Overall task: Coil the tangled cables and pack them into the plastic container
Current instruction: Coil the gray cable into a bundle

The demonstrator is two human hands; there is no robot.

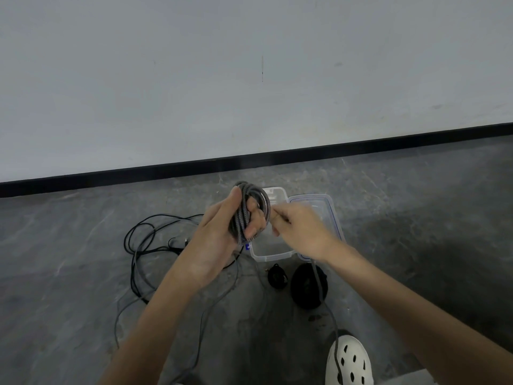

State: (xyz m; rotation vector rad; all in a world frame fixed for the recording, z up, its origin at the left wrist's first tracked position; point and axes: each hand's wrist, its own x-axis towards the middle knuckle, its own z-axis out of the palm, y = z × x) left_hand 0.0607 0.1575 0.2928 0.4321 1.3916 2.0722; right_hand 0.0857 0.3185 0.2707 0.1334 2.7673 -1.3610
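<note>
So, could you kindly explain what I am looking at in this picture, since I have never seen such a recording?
There is no machine here: a person wears a camera on the head, so the single picture looks forward and down at their two bare arms. The left hand grips a grey cable wound into a coil, and the right hand pinches the loose run of that cable, which trails down towards a white shoe. On the grey floor lie an open clear plastic container, its lid beside it, a tangle of loose black cables on the left, and two black coiled bundles nearer the person.
</note>
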